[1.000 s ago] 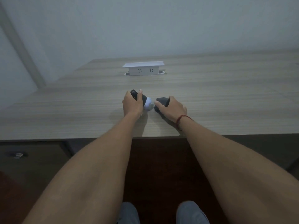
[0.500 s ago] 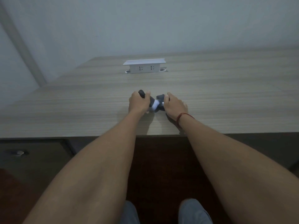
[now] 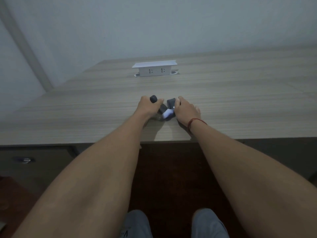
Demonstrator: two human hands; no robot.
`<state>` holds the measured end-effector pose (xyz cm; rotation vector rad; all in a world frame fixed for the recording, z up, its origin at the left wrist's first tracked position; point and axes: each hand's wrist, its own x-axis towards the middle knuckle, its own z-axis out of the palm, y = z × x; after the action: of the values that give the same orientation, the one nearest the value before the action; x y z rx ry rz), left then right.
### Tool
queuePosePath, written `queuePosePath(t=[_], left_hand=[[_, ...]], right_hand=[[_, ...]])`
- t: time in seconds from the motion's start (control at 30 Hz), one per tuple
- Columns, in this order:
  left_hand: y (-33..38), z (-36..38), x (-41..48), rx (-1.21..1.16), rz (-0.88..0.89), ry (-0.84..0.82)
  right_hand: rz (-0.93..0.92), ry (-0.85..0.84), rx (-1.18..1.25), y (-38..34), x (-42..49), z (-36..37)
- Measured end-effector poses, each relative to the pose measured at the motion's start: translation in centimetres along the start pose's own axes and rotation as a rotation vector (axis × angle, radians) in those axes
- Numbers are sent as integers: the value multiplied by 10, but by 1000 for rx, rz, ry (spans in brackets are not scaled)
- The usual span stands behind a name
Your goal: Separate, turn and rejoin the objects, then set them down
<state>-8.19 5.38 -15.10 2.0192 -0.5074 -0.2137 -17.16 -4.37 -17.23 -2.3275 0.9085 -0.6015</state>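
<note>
Dark handle piece (image 3: 154, 99) and dark cap piece (image 3: 171, 102) meet at white middle (image 3: 167, 113), low over desk (image 3: 240, 103) near front edge. Your left hand (image 3: 147, 107) wrapped round handle, right hand (image 3: 185, 109) clutching cap. Looks mid-job: not apart, not clearly joined. Socket box (image 3: 154, 69) further back.

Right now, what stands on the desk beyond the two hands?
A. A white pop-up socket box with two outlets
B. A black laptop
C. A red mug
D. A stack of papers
A: a white socket box with two outlets on its front stands on the wooden desk, farther from the person than the left hand and right hand.
</note>
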Motion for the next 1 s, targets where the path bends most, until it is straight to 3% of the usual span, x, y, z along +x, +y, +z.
queuePosePath(t=[0.07,0.23,0.4,0.53,0.77,0.93,1.0], left_hand=[[-5,0,4,-42,11,30],[-3,-4,4,-17,12,-119],[5,-6,8,-102,48,238],[19,5,10,-210,131,148],[27,3,19,152,151,104],[38,2,23,67,147,-136],[34,4,30,131,162,-52]], right_hand=[[-7,4,-11,-1,-1,0],[-24,29,-35,1,2,2],[-58,52,-43,4,-3,7],[-53,9,-48,4,-2,14],[-70,23,-7,6,-6,8],[-67,36,88,6,-3,12],[-57,33,79,5,-3,13]])
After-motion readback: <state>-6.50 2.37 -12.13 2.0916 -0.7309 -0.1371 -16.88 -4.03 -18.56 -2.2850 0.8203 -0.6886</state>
